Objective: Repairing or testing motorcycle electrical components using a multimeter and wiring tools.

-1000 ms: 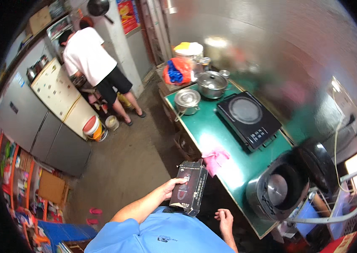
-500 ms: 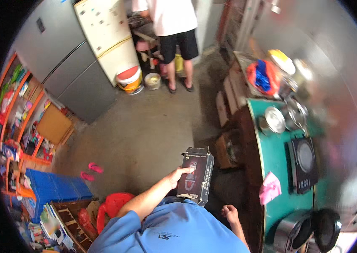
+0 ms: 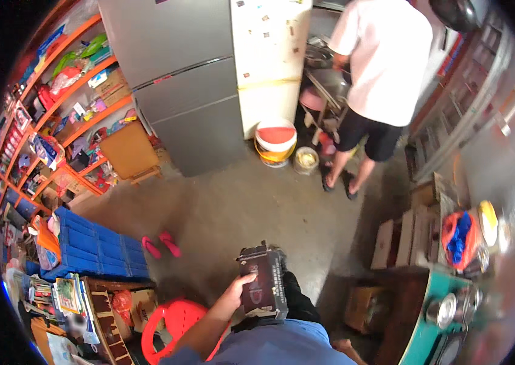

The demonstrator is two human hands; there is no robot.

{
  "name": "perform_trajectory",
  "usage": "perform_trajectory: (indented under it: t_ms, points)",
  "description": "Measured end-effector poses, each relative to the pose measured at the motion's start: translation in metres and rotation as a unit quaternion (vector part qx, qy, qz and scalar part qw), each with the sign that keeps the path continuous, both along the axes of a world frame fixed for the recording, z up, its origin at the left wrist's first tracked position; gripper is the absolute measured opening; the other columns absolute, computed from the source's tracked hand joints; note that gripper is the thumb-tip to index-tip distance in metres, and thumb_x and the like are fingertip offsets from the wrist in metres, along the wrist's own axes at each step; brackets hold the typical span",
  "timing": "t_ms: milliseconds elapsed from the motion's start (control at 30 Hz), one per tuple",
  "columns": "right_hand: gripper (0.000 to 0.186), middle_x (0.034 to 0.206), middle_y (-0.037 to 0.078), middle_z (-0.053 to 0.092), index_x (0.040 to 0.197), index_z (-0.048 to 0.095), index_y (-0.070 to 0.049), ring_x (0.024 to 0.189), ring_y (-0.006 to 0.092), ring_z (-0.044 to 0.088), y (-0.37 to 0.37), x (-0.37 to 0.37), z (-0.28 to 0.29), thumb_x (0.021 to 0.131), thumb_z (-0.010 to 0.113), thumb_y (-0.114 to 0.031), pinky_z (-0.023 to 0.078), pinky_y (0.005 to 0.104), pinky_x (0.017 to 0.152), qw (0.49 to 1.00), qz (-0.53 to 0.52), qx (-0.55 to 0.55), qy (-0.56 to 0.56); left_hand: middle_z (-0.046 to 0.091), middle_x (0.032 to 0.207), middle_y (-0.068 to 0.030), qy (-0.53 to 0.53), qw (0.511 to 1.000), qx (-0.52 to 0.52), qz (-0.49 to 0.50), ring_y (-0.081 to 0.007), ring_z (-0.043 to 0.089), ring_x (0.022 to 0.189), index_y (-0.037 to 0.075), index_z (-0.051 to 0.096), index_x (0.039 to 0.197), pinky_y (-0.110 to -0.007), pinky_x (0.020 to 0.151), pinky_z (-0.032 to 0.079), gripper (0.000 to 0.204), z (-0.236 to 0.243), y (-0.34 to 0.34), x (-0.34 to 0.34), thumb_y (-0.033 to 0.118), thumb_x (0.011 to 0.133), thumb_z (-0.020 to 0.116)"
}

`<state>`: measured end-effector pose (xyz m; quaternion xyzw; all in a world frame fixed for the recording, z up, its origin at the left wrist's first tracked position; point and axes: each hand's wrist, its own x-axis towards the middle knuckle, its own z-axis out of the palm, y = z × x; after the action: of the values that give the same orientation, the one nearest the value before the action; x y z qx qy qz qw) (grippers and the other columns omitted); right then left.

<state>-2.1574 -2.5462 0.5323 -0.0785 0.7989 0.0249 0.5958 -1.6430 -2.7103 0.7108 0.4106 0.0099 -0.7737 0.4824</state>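
Observation:
A dark, worn cardboard box [image 3: 267,293] with a picture of a device on its front is held in front of my body. My left hand [image 3: 236,292] grips it from the left side, thumb on the front face and the other fingers hidden behind. The box's top end looks ragged. My right hand [image 3: 346,349] hangs low at my right side near the lower edge. Only a small part of it shows, and its fingers cannot be made out.
A red plastic chair [image 3: 178,322] stands close by my left arm, and pink slippers [image 3: 161,244] lie ahead of it. Blue crates [image 3: 99,246] and loaded shelves line the left. Ahead, a person [image 3: 385,79] stands at a cooking area. A green-topped table [image 3: 431,304] is at right.
My view has swung right-to-left, bringing the shelves and fridges further in and pushing the table toward the lower right. The left hand still holds the box; the right hand has dropped near the frame's edge.

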Motion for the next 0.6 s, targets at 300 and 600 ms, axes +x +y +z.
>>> perform_trajectory:
  t_ms: [300,600]
  points:
    - [0.013,0.074,0.015,0.063,0.091,0.057,-0.001,0.053,0.0249,0.063,-0.459,0.194,-0.013,0.084,0.052,-0.011,0.048,0.0341,0.038,0.889,0.448,-0.098,-0.006,0.064,0.103,-0.0129,-0.041,0.957,0.066,0.279,-0.0290,0.062,0.093,0.003,0.056,0.114,-0.044,0.088,0.049,0.045,0.034,-0.060,0.142,0.030,0.079,0.065]
    - [0.019,0.074,0.014,0.057,0.081,0.051,-0.003,0.052,0.0236,0.050,-0.768,0.571,-0.066,0.084,0.041,-0.018,0.037,0.0363,0.038,0.889,0.331,0.002,-0.317,0.064,0.105,-0.0131,0.075,0.825,0.101,0.551,-0.0281,0.062,0.095,0.004,0.057,0.114,-0.045,0.089,0.049,0.045,-0.019,-0.065,0.284,0.032,0.080,0.066]
